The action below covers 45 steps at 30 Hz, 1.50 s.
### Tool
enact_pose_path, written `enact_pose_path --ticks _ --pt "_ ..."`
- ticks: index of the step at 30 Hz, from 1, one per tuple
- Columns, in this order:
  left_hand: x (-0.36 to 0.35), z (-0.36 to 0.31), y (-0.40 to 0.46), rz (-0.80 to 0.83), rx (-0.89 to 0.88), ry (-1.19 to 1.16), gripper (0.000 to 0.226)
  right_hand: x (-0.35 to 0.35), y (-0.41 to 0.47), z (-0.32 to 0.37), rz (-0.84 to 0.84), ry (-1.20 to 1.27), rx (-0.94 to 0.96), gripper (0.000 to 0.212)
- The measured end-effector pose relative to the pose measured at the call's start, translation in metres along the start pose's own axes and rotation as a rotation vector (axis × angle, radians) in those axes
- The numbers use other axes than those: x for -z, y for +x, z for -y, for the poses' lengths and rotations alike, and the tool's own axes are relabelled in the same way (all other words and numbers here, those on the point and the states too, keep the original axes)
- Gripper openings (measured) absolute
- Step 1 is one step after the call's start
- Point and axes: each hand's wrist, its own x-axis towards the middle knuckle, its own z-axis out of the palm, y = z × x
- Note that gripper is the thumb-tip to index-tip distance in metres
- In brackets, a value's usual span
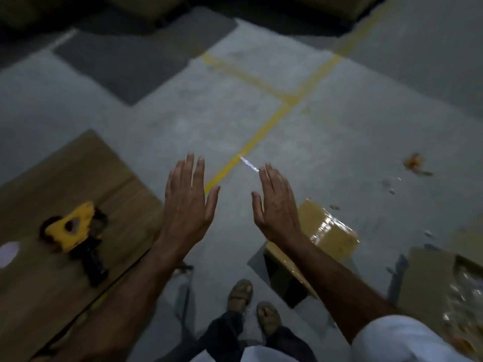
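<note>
My left hand and my right hand are held out flat over the grey floor, fingers straight, backs facing up, a gap between them. Neither hand holds or touches anything. A yellow and black tape dispenser lies on a large cardboard box at the lower left, left of my left forearm. A small cardboard box sealed with shiny clear tape sits on the floor under and to the right of my right wrist.
Yellow floor lines cross ahead of my hands. Another taped cardboard box is at the lower right. Scraps of tape litter the floor at right. My sandalled feet stand below. Dark stacked boxes line the far edge.
</note>
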Motion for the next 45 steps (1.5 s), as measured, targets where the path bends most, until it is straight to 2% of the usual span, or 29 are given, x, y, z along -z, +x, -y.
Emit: enact_pose_path --ticks 6,10,21,26,33,41,45 --pt "0.080 0.048 -0.095 -0.082 0.288 0.180 0.068 -0.018 0.001 0.105 0.083 0.139 0.300 0.056" --pt "0.122 0.072 -0.162 -0.173 0.479 0.208 0.065 -0.035 -0.019 0.175 0.171 0.184 0.479 0.058" --pt "0.191 0.163 -0.399 -0.207 0.928 0.244 0.074 -0.124 -0.145 0.382 0.446 0.286 0.838 0.060" --pt "0.207 0.200 -0.511 -0.239 1.098 0.312 0.073 -0.169 -0.222 0.463 0.565 0.326 0.967 0.060" --pt "0.205 0.221 -0.632 -0.246 1.361 0.355 0.072 -0.222 -0.311 0.541 0.783 0.373 1.160 0.061" --pt "0.193 0.248 -0.722 -0.204 1.699 0.311 0.070 -0.308 -0.398 0.620 0.973 0.383 1.356 0.063" --pt "0.194 0.263 -0.748 -0.194 1.860 0.310 0.082 -0.346 -0.432 0.658 1.056 0.446 1.422 0.060"
